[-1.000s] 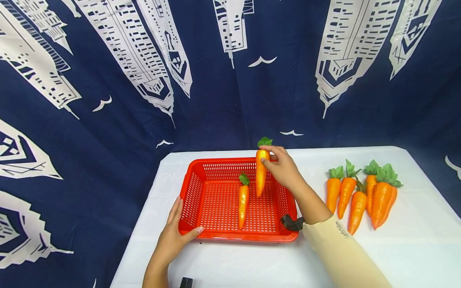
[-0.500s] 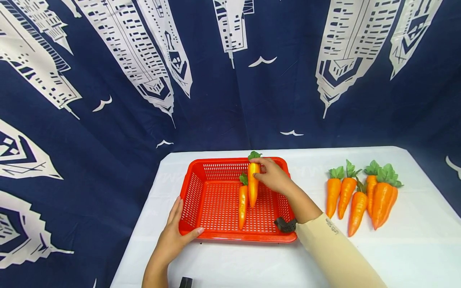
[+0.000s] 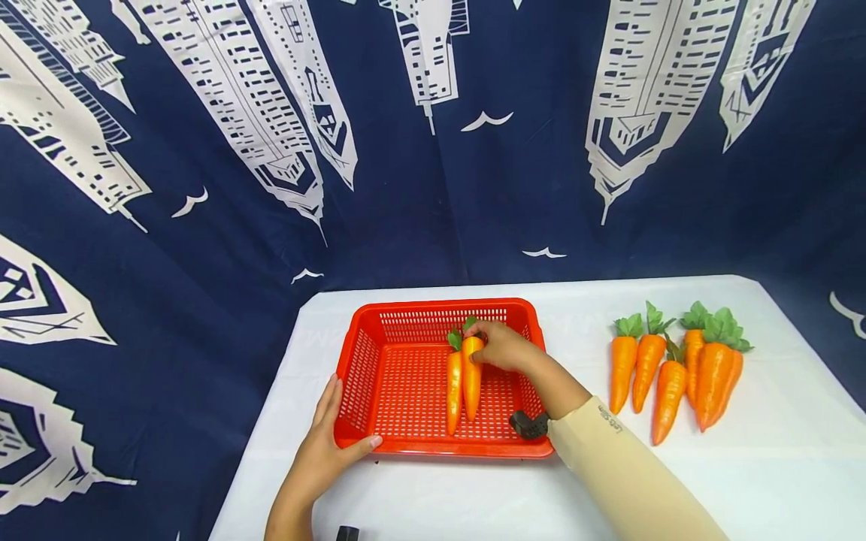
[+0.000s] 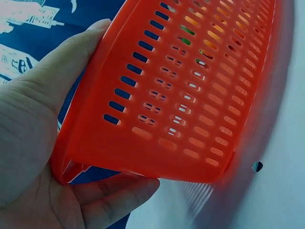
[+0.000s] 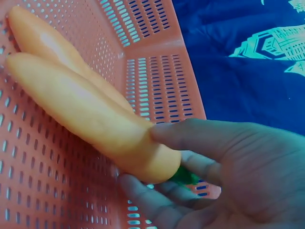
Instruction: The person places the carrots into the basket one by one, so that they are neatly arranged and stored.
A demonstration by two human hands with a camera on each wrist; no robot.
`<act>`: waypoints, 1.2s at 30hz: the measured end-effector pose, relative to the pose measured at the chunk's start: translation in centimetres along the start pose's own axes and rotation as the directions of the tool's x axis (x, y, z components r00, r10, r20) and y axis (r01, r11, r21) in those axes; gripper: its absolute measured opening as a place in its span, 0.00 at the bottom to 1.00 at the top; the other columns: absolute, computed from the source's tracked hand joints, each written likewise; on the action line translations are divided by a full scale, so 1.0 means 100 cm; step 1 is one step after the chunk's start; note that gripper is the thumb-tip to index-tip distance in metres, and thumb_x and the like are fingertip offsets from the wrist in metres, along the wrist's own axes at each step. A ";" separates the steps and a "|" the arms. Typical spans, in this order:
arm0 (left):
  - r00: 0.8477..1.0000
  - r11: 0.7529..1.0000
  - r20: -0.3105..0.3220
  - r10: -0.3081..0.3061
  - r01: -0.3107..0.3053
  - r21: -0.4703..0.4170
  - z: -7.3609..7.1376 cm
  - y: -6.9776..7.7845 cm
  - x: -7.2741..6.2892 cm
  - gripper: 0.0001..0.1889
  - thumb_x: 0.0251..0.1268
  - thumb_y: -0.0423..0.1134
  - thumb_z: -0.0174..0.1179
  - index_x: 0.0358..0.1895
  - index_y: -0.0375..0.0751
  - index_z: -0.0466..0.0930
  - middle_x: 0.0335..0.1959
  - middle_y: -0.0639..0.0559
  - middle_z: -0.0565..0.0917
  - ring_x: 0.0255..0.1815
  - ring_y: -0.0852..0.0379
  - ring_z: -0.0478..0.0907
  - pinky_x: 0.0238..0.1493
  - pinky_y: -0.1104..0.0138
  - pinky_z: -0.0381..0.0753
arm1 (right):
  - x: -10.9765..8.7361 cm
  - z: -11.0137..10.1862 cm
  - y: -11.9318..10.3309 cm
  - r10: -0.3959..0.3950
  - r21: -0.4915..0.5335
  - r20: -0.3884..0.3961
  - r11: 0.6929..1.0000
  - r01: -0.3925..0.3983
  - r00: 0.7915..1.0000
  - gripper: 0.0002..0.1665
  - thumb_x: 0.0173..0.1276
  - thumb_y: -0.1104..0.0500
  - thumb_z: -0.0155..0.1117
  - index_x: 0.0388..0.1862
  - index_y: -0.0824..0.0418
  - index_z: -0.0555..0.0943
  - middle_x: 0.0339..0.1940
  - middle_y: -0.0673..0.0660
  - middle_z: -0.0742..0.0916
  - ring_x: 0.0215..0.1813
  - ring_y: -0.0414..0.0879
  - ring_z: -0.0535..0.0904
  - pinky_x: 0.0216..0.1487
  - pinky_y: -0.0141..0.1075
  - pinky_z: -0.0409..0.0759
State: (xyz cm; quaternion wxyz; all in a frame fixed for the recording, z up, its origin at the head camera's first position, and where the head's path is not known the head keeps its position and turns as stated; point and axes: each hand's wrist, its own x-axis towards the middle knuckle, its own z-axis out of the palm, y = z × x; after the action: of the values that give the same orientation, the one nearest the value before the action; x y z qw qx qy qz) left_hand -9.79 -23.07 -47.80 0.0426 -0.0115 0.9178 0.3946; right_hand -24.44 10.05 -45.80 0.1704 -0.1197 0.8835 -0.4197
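Note:
A red perforated plastic basket (image 3: 419, 449) stands on the white table. My left hand (image 3: 323, 451) holds its near left corner; in the left wrist view the thumb lies along the rim and the fingers are on the other side of the corner. Inside the basket my right hand (image 3: 502, 347) pinches an orange carrot (image 3: 471, 387) near its leafy top, thumb on one side and fingers on the other. A second carrot (image 3: 453, 398) lies right beside it on the left, tips toward me. In the right wrist view the held carrot (image 5: 81, 109) overlaps the other carrot (image 5: 47, 40).
Several carrots (image 3: 670, 398) with green leaves lie on the white table (image 3: 778, 466) to the right of the basket. A dark blue cloth (image 3: 406, 210) with white buildings hangs behind. A small black object (image 3: 348, 533) shows at the bottom edge.
My right hand has moved left and down into the basket with its carrot, bringing it alongside the other one. The left hand has stayed at the basket's corner.

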 end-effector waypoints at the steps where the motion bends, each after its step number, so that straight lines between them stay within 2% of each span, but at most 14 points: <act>1: 1.000 1.000 -0.001 0.002 -0.002 0.002 0.000 0.000 0.000 0.64 0.49 0.63 0.75 0.84 0.57 0.39 0.84 0.66 0.38 0.82 0.40 0.55 0.70 0.33 0.63 | 0.001 0.001 0.002 0.008 0.006 0.006 1.000 -0.008 1.000 0.22 0.62 0.66 0.71 0.56 0.63 0.80 0.50 0.62 0.85 0.49 0.51 0.80 0.54 0.41 0.82; 6: 1.000 1.000 -0.004 0.019 -0.019 0.014 -0.001 0.000 0.002 0.64 0.50 0.64 0.74 0.84 0.56 0.39 0.84 0.65 0.38 0.81 0.39 0.56 0.69 0.33 0.64 | 0.002 0.004 0.006 0.032 0.035 0.037 0.999 -0.034 0.999 0.24 0.61 0.66 0.73 0.56 0.63 0.78 0.50 0.61 0.84 0.48 0.50 0.80 0.52 0.40 0.81; 13: 1.000 1.000 -0.006 0.017 -0.017 0.014 -0.002 0.001 0.002 0.64 0.50 0.64 0.74 0.84 0.56 0.39 0.84 0.66 0.38 0.82 0.39 0.55 0.69 0.33 0.64 | 0.003 0.008 0.004 0.052 -0.052 0.099 0.998 -0.047 0.994 0.26 0.61 0.62 0.74 0.59 0.58 0.78 0.52 0.58 0.84 0.50 0.50 0.78 0.57 0.43 0.79; 23: 1.000 1.000 -0.002 0.006 -0.006 0.015 -0.002 0.000 0.001 0.64 0.50 0.65 0.74 0.84 0.57 0.37 0.84 0.66 0.37 0.82 0.38 0.55 0.69 0.31 0.63 | 0.006 0.014 0.007 0.051 -0.082 0.136 0.996 -0.040 0.989 0.27 0.61 0.60 0.75 0.60 0.56 0.81 0.52 0.55 0.85 0.50 0.49 0.78 0.59 0.44 0.78; 30: 1.000 1.000 0.002 -0.013 0.013 0.020 -0.001 -0.001 0.000 0.65 0.49 0.66 0.74 0.83 0.61 0.37 0.84 0.66 0.37 0.82 0.38 0.54 0.70 0.32 0.62 | 0.005 0.014 0.009 0.019 -0.061 0.108 0.998 -0.013 0.994 0.30 0.63 0.57 0.75 0.64 0.58 0.79 0.55 0.60 0.85 0.51 0.50 0.79 0.58 0.44 0.78; 36: 1.000 1.000 0.008 -0.015 0.015 0.017 0.001 0.000 0.000 0.65 0.49 0.66 0.74 0.83 0.62 0.36 0.84 0.66 0.37 0.82 0.38 0.54 0.70 0.32 0.62 | 0.004 0.010 0.010 -0.009 -0.067 -0.019 0.998 0.008 1.000 0.29 0.66 0.54 0.73 0.66 0.57 0.79 0.57 0.65 0.79 0.47 0.51 0.77 0.52 0.43 0.78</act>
State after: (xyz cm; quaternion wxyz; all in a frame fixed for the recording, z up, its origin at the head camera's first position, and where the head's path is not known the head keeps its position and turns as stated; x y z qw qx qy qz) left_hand -9.76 -23.02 -47.82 0.0494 -0.0164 0.9208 0.3866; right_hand -24.44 9.85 -47.19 0.1561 -0.1251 0.8981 -0.3916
